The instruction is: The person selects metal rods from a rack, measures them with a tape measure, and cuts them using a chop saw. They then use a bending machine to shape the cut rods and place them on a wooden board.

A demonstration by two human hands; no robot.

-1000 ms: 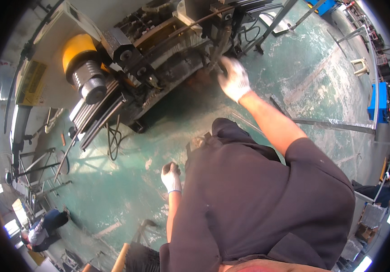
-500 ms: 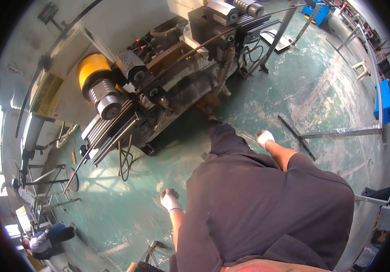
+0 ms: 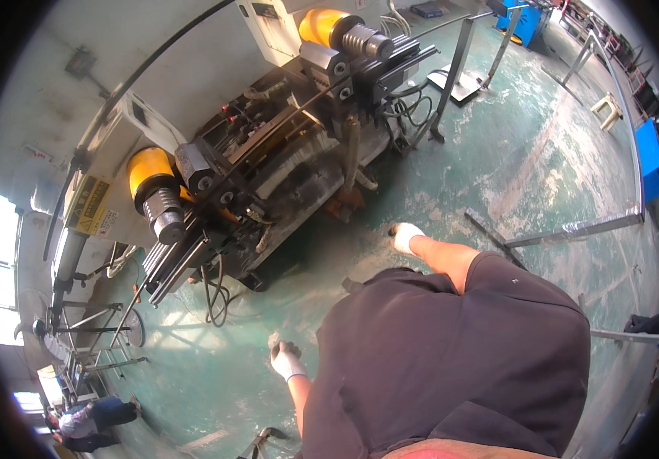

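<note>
One machine [image 3: 299, 172] beyond right grip [image 3: 406, 238]

Industrial workshop, heavy machine [image 3: 295, 172] with yellow housings [image 3: 148, 168], scuffed green floor [image 3: 490, 168], metal framework [image 3: 574, 231]

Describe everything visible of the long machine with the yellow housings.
The long machine looks like dark, grimy metal and stands diagonally on the green floor, upper left of centre. Two yellow housings carry ribbed metal cylinders; dark cables loop below. Whether it runs cannot be told. The gloved left hand and right hand are apart from it.
</note>
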